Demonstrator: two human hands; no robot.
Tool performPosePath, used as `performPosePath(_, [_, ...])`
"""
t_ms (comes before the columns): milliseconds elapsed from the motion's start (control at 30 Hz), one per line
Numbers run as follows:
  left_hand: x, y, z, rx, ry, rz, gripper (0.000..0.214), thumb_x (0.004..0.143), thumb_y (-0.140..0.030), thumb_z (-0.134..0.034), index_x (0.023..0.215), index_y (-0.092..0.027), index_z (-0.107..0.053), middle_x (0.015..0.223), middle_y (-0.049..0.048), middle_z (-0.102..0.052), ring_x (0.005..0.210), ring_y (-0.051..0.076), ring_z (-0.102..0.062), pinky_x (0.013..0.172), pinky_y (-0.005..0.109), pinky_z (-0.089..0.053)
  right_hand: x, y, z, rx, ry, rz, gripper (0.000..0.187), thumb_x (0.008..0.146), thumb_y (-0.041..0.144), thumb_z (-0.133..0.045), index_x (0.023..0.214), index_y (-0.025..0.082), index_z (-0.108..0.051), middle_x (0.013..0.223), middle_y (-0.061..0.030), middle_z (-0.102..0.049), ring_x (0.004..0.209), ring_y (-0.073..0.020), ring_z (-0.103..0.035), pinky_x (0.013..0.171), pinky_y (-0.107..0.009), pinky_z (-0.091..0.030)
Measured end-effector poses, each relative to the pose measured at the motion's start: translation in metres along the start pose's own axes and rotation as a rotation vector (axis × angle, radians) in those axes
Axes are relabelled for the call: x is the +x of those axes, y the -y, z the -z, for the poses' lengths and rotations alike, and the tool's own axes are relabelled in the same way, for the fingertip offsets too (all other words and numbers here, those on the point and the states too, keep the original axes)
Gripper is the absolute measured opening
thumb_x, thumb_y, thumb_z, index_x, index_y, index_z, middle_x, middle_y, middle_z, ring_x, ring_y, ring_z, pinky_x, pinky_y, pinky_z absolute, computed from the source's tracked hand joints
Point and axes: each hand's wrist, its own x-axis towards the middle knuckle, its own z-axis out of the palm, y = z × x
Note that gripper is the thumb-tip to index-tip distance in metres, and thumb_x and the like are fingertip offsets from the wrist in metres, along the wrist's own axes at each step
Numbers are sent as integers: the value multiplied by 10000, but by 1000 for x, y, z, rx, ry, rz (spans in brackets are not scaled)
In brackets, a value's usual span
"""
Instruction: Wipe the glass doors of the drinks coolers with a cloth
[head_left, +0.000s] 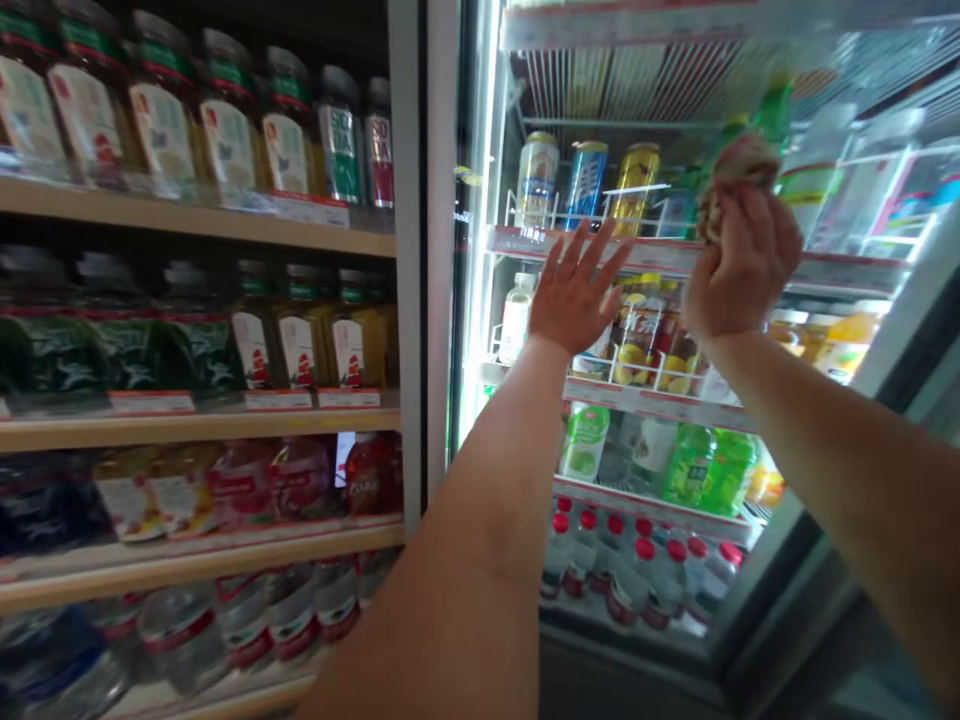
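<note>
My left hand (576, 290) is stretched out with fingers spread, holding nothing, in front of the drinks cooler's upper shelves. It looks flat against the glass door, though contact is hard to confirm. To its right and a little higher, my right hand (746, 260) is closed around a crumpled pinkish-brown cloth (742, 165), somewhat blurred. Behind my hands stand a white can (538, 180), a blue can (586, 182) and a gold can (636, 185). A green bottle (774, 115) shows just beyond the cloth.
The lit cooler's lower shelves hold green bottles (690, 465) and red-capped water bottles (645, 575). At left, an open wooden shelf unit (225, 228) carries rows of bottled drinks. A grey upright post (420, 250) separates it from the cooler. The door's metal frame (795, 560) slants along the right.
</note>
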Motion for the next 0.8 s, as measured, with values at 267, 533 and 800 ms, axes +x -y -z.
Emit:
performPosePath(267, [-1,-1,3,52,26,2,548,1068,-383,-376,1599,-248,-367,1686,36,-236,1576,276,-125,1308,472,-99,-4,-8,-6,69,53,265,557,901,281,-419,1418,191,-604,1452,-68,-590,1400,-270,-498,1177,-485,-396])
performPosePath(533, [-3,0,1,2,-14,-10,557,1050,-353,-398,1597,-250,-377,1678,21,-247,1574,270,-134,1310,484,-148,-5,-7,-5,143,46,208,599,893,311,-397,1470,313,-557,1464,-33,-582,1441,-273,-467,1193,-497,-378])
performPosePath(800, [-1,3,-1,-83,-36,-12,551,1051,-350,-371,1590,-235,-387,1674,34,-250,1574,269,-138,1311,507,-134,-6,4,-3,71,14,-1,553,979,284,-303,1449,199,-582,1496,-74,-548,1464,-235,-417,1220,-476,-344])
